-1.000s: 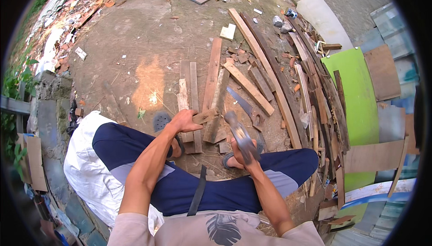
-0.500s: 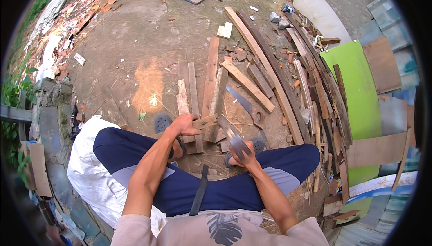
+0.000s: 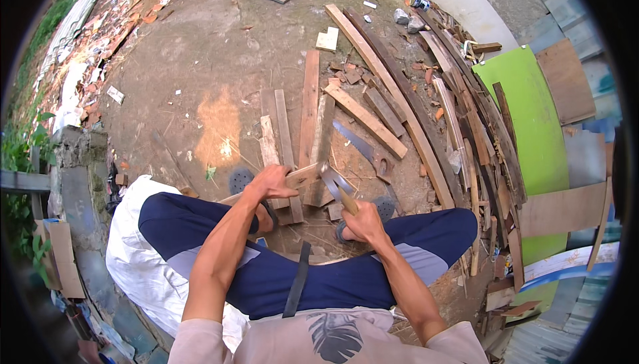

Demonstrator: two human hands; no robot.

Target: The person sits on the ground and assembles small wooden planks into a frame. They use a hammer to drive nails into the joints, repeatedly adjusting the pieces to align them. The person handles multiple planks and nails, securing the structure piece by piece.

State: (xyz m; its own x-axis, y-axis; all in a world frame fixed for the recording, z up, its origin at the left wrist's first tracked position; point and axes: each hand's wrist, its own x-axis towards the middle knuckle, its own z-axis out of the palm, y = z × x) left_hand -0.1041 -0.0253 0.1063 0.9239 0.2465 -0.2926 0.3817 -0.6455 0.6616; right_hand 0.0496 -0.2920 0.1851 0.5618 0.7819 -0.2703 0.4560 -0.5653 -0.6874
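At the frame's center, the left hand [image 3: 271, 183] grips a wooden strip [image 3: 303, 177] and the right hand [image 3: 364, 221] clasps a hammer [image 3: 347, 199] by the strip's end, contact unclear, work seemingly unfinished, boards [image 3: 310, 101] above lying loose.

tan-handled claw hammer [image 3: 347, 199], metal head at right end of slanting wooden strip [image 3: 303, 176].

On my feed I see bright, diffuse daylight, soft shadows and a pale gleam on the steel claw hammer [image 3: 331, 178]. Fisheye distortion bows the long, pale wooden plank [image 3: 370, 63], and black vignetting swallows the corners.
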